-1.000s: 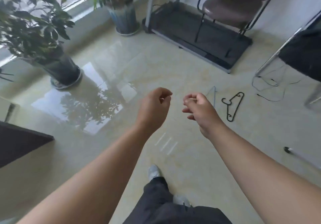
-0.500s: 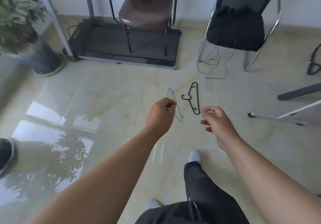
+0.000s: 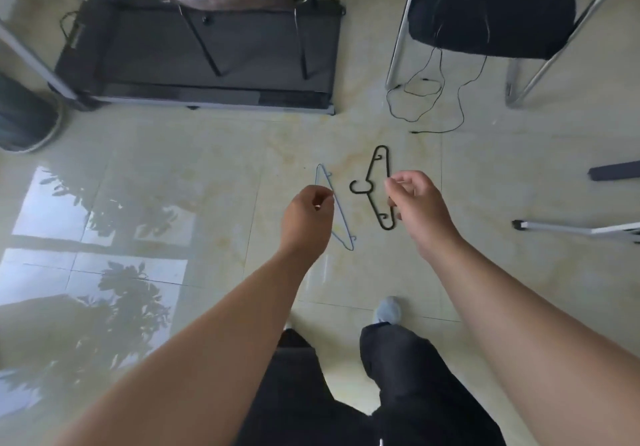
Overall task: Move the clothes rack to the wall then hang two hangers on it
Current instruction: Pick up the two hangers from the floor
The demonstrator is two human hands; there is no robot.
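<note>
both hands empty, fingers loosely curled – left hand (image 3: 306, 219) over the thin blue hanger (image 3: 341, 229), right hand (image 3: 415, 206) over the black hanger (image 3: 375, 186), both flat on the floor (image 3: 207, 175) – risk: fingers slide off the thin wire, or feet snag the loose cable (image 3: 429, 99).

floor (image 3: 207, 155) tiled, glossy (reflective) | black hanger (image 3: 375, 182) | blue hanger (image 3: 341, 231) | cable (image 3: 429, 99)

Two hangers (image 3: 377, 186) on floor (image 3: 207, 168); left hand (image 3: 306, 220), right hand (image 3: 420, 212) above, empty.
</note>
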